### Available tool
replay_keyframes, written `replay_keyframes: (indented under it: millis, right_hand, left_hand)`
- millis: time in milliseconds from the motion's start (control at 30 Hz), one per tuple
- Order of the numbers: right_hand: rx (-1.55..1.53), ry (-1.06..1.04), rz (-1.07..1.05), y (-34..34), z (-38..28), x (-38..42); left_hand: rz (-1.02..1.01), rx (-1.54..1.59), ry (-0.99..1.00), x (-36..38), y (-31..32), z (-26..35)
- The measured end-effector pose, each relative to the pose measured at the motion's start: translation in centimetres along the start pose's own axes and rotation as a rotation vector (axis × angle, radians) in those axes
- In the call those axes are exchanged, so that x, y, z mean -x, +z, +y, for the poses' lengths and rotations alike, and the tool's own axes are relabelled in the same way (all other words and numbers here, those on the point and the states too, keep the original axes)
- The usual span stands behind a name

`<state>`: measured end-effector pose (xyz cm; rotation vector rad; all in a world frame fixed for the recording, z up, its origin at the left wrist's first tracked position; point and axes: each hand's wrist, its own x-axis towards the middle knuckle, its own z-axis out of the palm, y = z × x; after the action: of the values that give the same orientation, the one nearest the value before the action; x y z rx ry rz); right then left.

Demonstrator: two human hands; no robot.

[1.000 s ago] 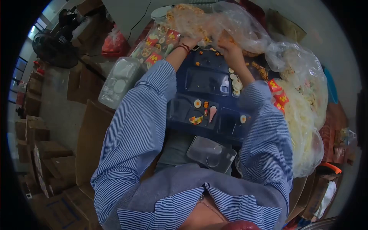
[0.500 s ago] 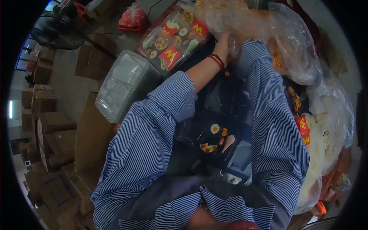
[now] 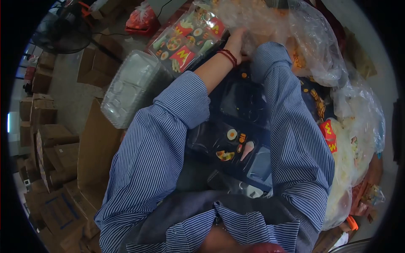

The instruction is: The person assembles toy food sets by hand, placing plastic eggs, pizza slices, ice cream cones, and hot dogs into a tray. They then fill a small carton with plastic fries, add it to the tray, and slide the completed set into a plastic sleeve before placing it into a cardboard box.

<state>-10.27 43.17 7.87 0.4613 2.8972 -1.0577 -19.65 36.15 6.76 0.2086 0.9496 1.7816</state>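
My left hand (image 3: 237,41), with a red cord on its wrist, reaches to the edge of a clear plastic bag (image 3: 270,29) of orange pieces at the top. Its fingertips are hidden against the bag. Beyond the striped right cuff (image 3: 272,59), my right hand is out of sight at the same bag. Below the arms, clear blister trays (image 3: 242,101) lie on a dark surface. One near me holds a small toy fried egg (image 3: 231,134), a toy drumstick (image 3: 247,150) and a half-round toy food piece (image 3: 225,155). A small orange piece (image 3: 244,75) sits in the farther tray.
Left of my arm stand a stack of empty clear trays (image 3: 133,88) and a pack of printed food cards (image 3: 185,40). More plastic bags (image 3: 358,122) and a red fries box (image 3: 328,135) line the right. Cardboard boxes (image 3: 55,147) and a fan (image 3: 61,36) are farther left.
The whole view has shifted slightly, with things now a little farther left. Both arms still reach toward the bag at the top, and the toy pieces in the near tray stay put.
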Motion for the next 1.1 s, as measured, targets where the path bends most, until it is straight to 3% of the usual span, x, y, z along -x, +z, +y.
replay_keyframes:
  millis: [167,200,233,300,467,633,700,767,800,867,900,967,1100]
  right_hand:
    - [-0.069,-0.015,-0.023,-2.3,-2.9,2.7]
    - [-0.083,-0.015,-0.022,-2.7,-3.4,3.6]
    - [-0.098,-0.009,-0.021,-5.4,-3.0,-3.8]
    - [-0.126,0.01,-0.016,-7.9,-2.5,-6.5]
    - [-0.227,0.076,-0.021,-11.5,0.7,-1.1]
    - [-0.368,0.13,-0.081,-7.3,-1.1,9.7]
    - [-0.26,0.021,0.004,-1.3,1.8,11.3]
    - [0.021,0.03,0.127,2.9,1.6,12.3]
    - [0.016,0.025,0.129,4.4,1.4,12.4]
    - [0.155,-0.14,0.216,6.7,0.9,12.4]
    - [0.209,-0.097,0.158,7.0,0.3,12.3]
    - [0.268,-0.107,0.154,6.8,-0.2,12.9]
    - [0.367,-0.023,0.135,4.8,-0.2,14.4]
  left_hand:
    - [0.264,-0.178,0.01,2.4,1.6,0.9]
    - [0.254,-0.179,0.011,2.3,1.5,1.0]
    - [0.236,-0.205,-0.013,2.2,1.5,0.9]
    - [0.199,-0.231,-0.048,2.7,1.6,0.5]
    - [0.14,-0.104,-0.053,5.5,2.4,-1.6]
    - [0.214,0.0,-0.103,10.3,1.3,-5.0]
    - [0.238,-0.035,-0.087,11.5,0.0,-6.2]
    - [0.181,-0.39,-0.036,13.3,-1.5,-7.0]
    - [0.184,-0.395,-0.034,13.7,-2.2,-7.3]
    - [0.173,-1.317,0.363,14.8,-3.6,-7.8]
    - [0.18,-1.321,0.364,15.5,-3.8,-7.4]
    - [-0.064,-1.625,0.45,17.0,-4.1,-6.9]
    - [-0.166,-1.726,0.415,17.1,-5.6,-7.4]
